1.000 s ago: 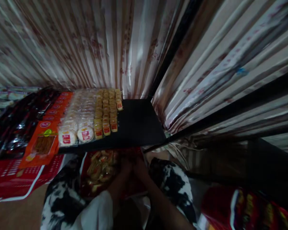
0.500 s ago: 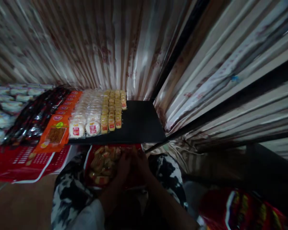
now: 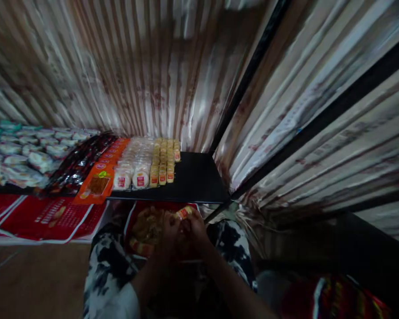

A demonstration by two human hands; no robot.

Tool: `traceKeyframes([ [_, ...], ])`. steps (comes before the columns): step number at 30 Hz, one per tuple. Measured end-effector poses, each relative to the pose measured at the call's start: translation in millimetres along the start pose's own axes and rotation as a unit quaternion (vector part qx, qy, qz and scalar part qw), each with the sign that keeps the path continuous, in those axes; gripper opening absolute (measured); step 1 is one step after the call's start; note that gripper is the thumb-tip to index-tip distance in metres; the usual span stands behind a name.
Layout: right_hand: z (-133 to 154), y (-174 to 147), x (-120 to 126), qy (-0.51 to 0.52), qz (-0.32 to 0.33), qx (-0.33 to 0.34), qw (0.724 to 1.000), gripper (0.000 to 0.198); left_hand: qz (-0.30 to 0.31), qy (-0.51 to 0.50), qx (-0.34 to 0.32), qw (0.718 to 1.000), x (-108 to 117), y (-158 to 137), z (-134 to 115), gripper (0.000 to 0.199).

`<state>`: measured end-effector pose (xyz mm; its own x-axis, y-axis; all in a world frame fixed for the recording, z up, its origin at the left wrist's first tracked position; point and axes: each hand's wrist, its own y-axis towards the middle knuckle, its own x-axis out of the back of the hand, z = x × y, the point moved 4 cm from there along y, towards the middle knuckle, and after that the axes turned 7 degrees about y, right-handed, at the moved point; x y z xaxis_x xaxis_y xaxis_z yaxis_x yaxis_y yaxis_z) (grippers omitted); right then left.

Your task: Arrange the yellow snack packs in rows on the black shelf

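Over a red, white-edged container (image 3: 127,223) between the knees, my left hand (image 3: 171,228) and my right hand (image 3: 197,226) both have their fingers closed on a small yellow wrapped snack pack (image 3: 185,212) with a red label. The pack lies tilted across the fingertips. Loose yellow snack packs (image 3: 146,228) fill the left part of the container; its right part is dark and partly hidden by my forearms. Just beyond, rows of similar yellow packs (image 3: 162,170) stand on a black shelf (image 3: 196,177).
Left of the yellow rows are white round packs (image 3: 140,177), orange packets (image 3: 98,181), dark glossy packets (image 3: 78,164) and white packs (image 3: 40,161). Red bags (image 3: 49,219) sit below the shelf. A dark pole (image 3: 246,84) and striped curtain (image 3: 166,88) stand behind. Another red bag (image 3: 299,297) is at lower right.
My hands have come up slightly from inside the container, and a yellow snack pack now shows between them. The view has shifted, so the shelf goods appear further right and a little lower.
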<state>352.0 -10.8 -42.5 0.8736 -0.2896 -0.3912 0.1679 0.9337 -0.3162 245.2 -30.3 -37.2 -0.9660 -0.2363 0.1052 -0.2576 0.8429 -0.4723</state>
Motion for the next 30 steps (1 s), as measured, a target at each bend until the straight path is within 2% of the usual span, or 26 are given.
traceKeyframes([
  [2,7,-3,2,-0.027,-0.001,-0.005,1.0,0.037,-0.019,0.016,-0.018,1.0,6,-1,-9,0.024],
  [4,22,-6,6,-0.116,-0.002,0.044,0.992,0.037,-0.02,0.061,-0.056,0.996,14,-2,-21,0.029],
  [6,43,-9,7,-0.252,0.016,0.132,0.958,0.038,0.008,0.125,-0.111,0.986,18,-2,-36,0.035],
  [8,61,-12,4,-0.359,0.057,0.203,0.909,0.042,0.055,0.181,-0.167,0.968,18,-2,-53,0.04],
  [10,74,-11,1,-0.407,0.106,0.226,0.879,0.042,0.09,0.221,-0.213,0.947,15,-2,-71,0.043],
  [11,78,-9,0,-0.412,0.121,0.224,0.875,0.04,0.099,0.238,-0.229,0.939,13,0,-80,0.044],
  [16,95,24,-7,-0.378,0.132,0.217,0.89,0.032,0.097,0.285,-0.252,0.92,-7,15,-120,0.04],
  [18,102,43,-11,-0.346,0.114,0.219,0.905,0.033,0.078,0.278,-0.251,0.924,-16,23,-133,0.043],
  [21,112,76,-20,-0.287,0.083,0.208,0.931,0.034,0.019,0.241,-0.236,0.941,-26,35,-147,0.054],
  [27,115,147,-54,-0.208,0.043,0.2,0.957,0.033,-0.029,0.163,-0.217,0.962,-55,64,-155,0.043],
  [30,108,179,-72,-0.169,0.048,0.185,0.967,0.031,-0.022,0.135,-0.204,0.969,-70,87,-153,0.046],
])
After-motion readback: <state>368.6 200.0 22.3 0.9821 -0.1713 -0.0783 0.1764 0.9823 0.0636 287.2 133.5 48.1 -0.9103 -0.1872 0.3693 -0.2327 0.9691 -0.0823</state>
